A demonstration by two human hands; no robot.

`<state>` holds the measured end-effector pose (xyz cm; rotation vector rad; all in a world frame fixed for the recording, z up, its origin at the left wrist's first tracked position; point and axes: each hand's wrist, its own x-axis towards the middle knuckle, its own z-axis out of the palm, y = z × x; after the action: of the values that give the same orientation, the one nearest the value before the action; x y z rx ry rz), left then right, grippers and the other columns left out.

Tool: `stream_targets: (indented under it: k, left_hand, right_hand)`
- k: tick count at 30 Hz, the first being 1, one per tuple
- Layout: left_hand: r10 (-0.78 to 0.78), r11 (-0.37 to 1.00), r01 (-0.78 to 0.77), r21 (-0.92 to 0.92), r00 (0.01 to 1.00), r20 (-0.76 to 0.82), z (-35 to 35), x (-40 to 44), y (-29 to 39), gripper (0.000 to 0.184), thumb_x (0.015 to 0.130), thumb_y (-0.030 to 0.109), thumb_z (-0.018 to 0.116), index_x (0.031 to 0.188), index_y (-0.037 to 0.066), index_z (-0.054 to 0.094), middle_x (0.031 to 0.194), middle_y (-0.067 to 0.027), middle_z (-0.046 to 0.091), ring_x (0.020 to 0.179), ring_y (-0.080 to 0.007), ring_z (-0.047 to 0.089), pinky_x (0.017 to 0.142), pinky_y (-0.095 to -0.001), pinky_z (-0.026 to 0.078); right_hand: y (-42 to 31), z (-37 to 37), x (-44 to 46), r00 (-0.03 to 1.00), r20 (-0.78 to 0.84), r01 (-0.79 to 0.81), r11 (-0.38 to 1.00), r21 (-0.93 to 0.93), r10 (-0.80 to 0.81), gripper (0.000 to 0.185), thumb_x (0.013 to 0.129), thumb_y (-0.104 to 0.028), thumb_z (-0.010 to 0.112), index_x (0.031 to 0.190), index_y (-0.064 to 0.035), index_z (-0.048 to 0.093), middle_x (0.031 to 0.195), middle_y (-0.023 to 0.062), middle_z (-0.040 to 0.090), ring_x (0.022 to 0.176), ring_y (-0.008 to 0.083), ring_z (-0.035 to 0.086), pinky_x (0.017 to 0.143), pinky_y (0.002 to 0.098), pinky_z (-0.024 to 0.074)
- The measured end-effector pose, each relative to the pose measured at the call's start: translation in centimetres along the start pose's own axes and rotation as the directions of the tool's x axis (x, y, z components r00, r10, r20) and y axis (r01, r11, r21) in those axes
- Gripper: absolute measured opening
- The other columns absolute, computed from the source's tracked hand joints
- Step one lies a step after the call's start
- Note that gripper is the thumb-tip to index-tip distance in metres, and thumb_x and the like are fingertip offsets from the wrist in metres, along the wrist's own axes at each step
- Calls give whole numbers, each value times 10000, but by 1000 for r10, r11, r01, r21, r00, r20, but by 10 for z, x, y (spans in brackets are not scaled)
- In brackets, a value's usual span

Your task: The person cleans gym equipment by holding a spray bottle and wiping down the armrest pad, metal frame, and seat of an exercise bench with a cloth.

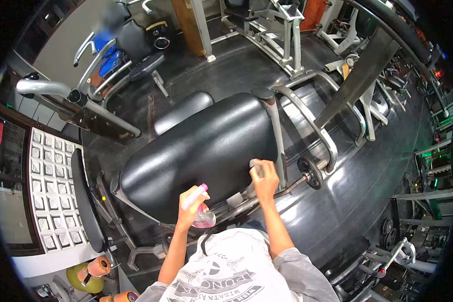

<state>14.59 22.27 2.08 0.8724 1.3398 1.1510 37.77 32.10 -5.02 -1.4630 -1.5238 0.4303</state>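
Observation:
My left hand (187,207) is wrapped round a spray bottle (205,220) with a clear body, pink liquid and a white-and-pink spray head. The bottle is near the front edge of a wide black padded bench (196,151), close to my body. Over the right part of the pad, my right hand (265,177) is closed on a small grey cloth-like bundle (254,164). Most of that bundle is hidden by my fingers. Whether it touches the pad, I cannot tell. Light reflects in bright bands on the pad's smooth surface.
A metal bar with a black weight plate (310,173) juts out right of the bench. Behind it lies a smaller black pad (184,111). At left are a tall narrow pad (85,201) and a machine arm (48,87). Gym machines surround the dark floor (347,201).

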Motion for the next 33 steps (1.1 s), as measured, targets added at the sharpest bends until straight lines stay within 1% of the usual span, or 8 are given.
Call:
stream_targets:
  k: [4,10,12,14,20,23,28,33]
  left_hand:
    - [-18,1000,18,3,1000,-6,13,7,-3,242,896,229,671,858,-5,626,785,-98,662,508,-149,612,499,-279,496]
    - [-19,1000,19,22,1000,14,29,17,-4,235,898,223,665,867,-7,631,787,-99,662,507,-148,605,514,-286,515]
    - [-12,1000,11,29,1000,29,32,21,-4,236,899,224,664,869,-8,633,789,-100,661,507,-148,602,515,-288,516]
    - [-8,999,6,35,999,41,36,23,-2,236,899,225,663,871,-8,635,790,-101,661,507,-148,600,515,-290,518]
    - [0,997,-5,80,998,70,41,26,2,231,905,224,654,854,-1,631,797,-109,660,506,-148,598,515,-295,523]
    - [-1,993,-7,114,997,77,43,28,1,229,908,224,652,849,4,630,796,-110,658,505,-148,597,512,-297,522]
    - [-5,996,-4,91,996,93,47,34,2,240,909,235,656,858,3,634,805,-113,660,509,-154,602,511,-297,519]
    - [-11,997,4,78,996,87,50,37,6,234,904,233,661,861,4,636,811,-114,662,510,-154,602,513,-295,518]
  right_hand:
    - [-2,7,7,995,-84,-48,998,32,50,262,772,-84,754,1025,-120,698,1009,87,670,917,302,663,785,404,528]
    - [-29,13,-25,927,241,261,956,136,-287,336,704,-107,796,1020,-187,712,941,7,642,842,204,635,723,348,537]
    - [-21,6,-23,899,311,283,951,126,-309,308,718,-137,790,1009,-197,712,939,-6,640,836,196,635,701,340,542]
    - [-6,-1,-11,925,259,280,960,29,-277,290,723,-159,788,998,-202,710,942,-17,643,834,196,636,694,343,546]
    - [26,-14,47,989,-112,-97,994,47,102,243,772,-87,748,1010,-101,701,984,87,678,900,296,667,777,385,528]
    - [14,-6,55,979,-177,-79,990,117,99,225,787,-83,744,1007,-91,700,983,99,677,889,303,668,783,387,526]
    - [3,5,3,1000,3,-5,986,169,5,258,759,-76,761,1009,-117,712,980,85,670,887,285,679,756,369,541]
    - [28,-2,3,996,-24,-87,991,105,90,238,768,-89,739,1001,-103,695,964,89,672,853,293,678,736,377,536]
